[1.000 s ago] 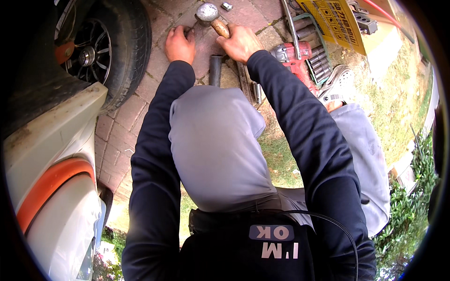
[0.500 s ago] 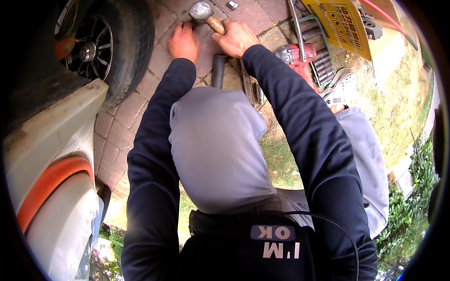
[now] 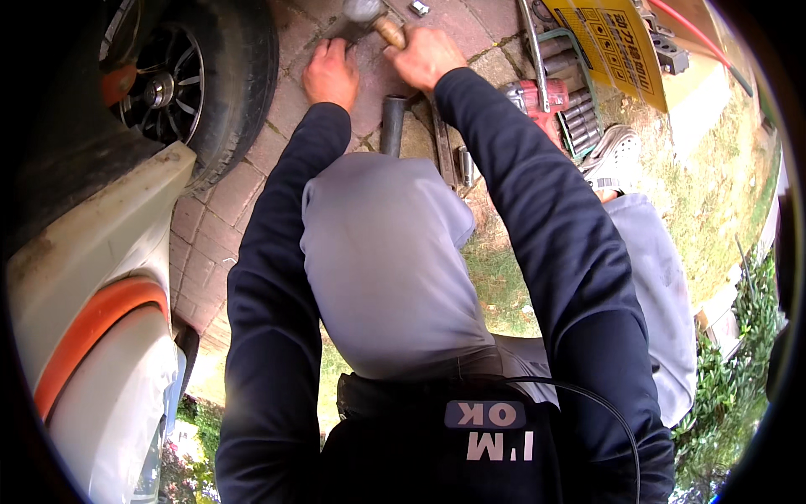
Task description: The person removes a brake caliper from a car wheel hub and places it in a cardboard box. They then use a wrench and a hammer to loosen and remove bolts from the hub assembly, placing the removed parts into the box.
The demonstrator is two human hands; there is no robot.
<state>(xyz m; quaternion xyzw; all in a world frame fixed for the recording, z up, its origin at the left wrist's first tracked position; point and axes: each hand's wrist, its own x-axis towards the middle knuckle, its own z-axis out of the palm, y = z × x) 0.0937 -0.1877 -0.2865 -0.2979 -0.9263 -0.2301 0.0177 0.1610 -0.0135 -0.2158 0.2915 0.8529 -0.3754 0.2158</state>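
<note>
Above the brick paving at the top of the view, my right hand (image 3: 426,59) is wrapped round the wooden handle of a hammer (image 3: 388,32). Its rounded metal head is blurred and points up and left, over the far side of my left hand. My left hand (image 3: 330,74) is low on the bricks beneath it, fingers curled and closed; what they hold is hidden by the hand. Between my forearms, a dark tube (image 3: 393,126) stands near my knee. Next to it lie a rusty metal bar (image 3: 443,147) and a shiny socket (image 3: 466,166).
A car wheel (image 3: 239,84) and pale body panel (image 3: 101,202) stand at the left. At the right are a red power tool (image 3: 531,99), a socket set (image 3: 581,122), a long metal bar (image 3: 535,59) and a yellow-labelled box (image 3: 617,50). A small metal piece (image 3: 419,8) lies on the far bricks.
The hammer and my right hand have shifted slightly, the hammer head moving up toward the top edge and blurring. My left hand stays almost in place.
</note>
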